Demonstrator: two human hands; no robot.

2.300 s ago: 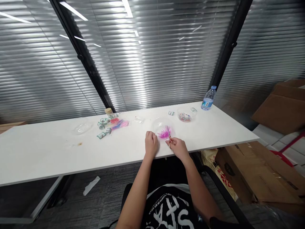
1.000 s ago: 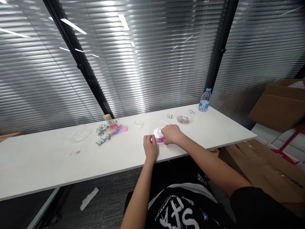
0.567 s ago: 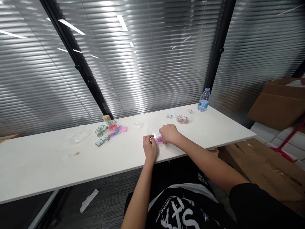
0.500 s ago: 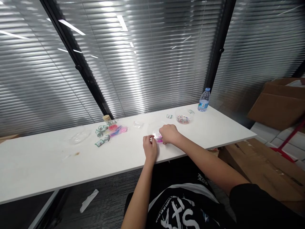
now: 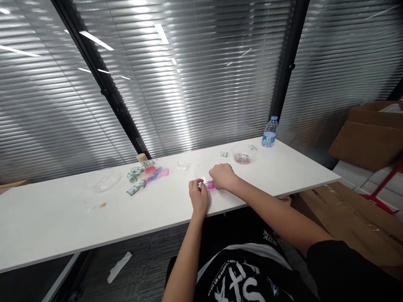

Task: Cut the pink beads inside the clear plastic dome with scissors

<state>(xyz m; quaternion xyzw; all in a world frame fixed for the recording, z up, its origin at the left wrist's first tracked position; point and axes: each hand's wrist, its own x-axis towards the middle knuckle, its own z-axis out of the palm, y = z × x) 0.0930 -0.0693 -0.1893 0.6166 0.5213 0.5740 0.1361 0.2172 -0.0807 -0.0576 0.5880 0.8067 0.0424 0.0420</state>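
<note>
Hands meet over a pink tuft [image 5: 210, 185] that lies on the white worktop [image 5: 63, 218], close to its near edge and a little right of the middle. The left hand [image 5: 198, 195] rests on the worktop just left of the tuft, its fingers curled and thumb and forefinger drawn close together at the tuft's left end. Whether that grip actually pinches the tuft is too small to tell. The right hand [image 5: 223, 176] comes in from the right and arches over the tuft's far right side, knuckles up. Its fingertips are hidden under the palm, so its grip cannot be told either.

A clear bowl [image 5: 243, 154] of mixed coloured bits stands farther right, near the far edge. Beyond it, a water bottle [image 5: 270, 132] with a blue cap stands upright by the blinds [image 5: 201, 84]. To the left of the hands lies a small clear bag [image 5: 183, 165]. Farther left are bags of pink and red pieces [image 5: 155, 172], with green and white rolls [image 5: 134, 189] beside them. A cork-topped jar [image 5: 142, 158] stands just behind these. Well to the left, a clear dish [image 5: 102, 179] sits with a brown stain [image 5: 102, 204] nearer the edge. Cardboard boxes [image 5: 371, 134] stand on the far right, off the worktop. A paper scrap [image 5: 119, 266] lies on the floor below.
</note>
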